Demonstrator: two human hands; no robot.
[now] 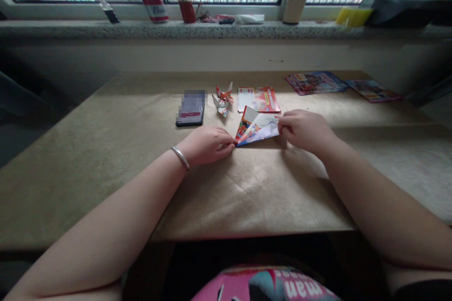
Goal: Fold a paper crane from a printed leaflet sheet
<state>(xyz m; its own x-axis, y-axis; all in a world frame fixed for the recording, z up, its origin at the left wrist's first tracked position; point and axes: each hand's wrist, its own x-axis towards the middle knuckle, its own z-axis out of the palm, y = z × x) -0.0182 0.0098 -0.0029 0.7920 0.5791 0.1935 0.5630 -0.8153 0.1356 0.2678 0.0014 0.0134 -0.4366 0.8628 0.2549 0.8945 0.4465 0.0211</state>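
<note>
A partly folded sheet of printed paper (259, 127) lies on the table between my hands, its flaps meeting in a point at the left. My left hand (212, 145), with a silver bangle at the wrist, pinches that pointed corner. On the other side my right hand (303, 129) grips the paper's right edge, its fingers curled and partly hidden. Just beyond the paper sits a flat stack of printed sheets (259, 99). Left of the stack stand folded paper figures (223, 99), with a phone (191, 108) lying beside them.
Colourful booklets (316, 82) and another printed booklet (374, 90) rest at the table's back right. On the stone windowsill (219, 30) stand a red can (153, 3), a red container (187, 9) and a yellow object (353, 17). The table's front edge runs close to my body.
</note>
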